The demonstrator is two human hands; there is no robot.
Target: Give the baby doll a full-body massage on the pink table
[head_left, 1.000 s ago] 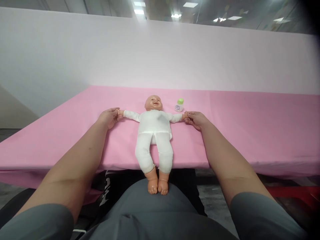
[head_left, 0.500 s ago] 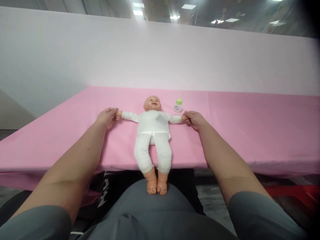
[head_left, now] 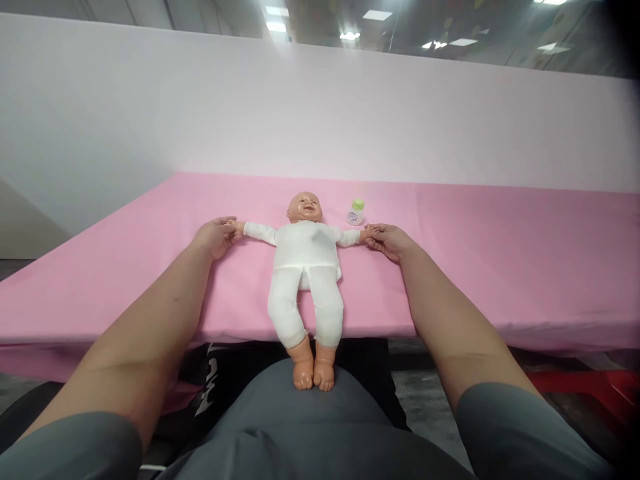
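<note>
Head view. I see 1 plastic baby doll in a white cloth suit (head_left: 306, 263) lying face-up on the pink cloth-covered table (head_left: 500, 253), arms stretched out to both sides, its legs hanging over the near edge and bare feet resting against my grey shirt. My left hand (head_left: 215, 235) has its fingers closed in a pinch around 1 doll hand; my right hand (head_left: 387, 238) pinches the other likewise. As I judge it, the arm spreading is done and both grips are not yet released. 1 small clear bottle with a green cap (head_left: 356, 212) stands upright just beside the doll's head, capped; its contents cannot be told.
</note>
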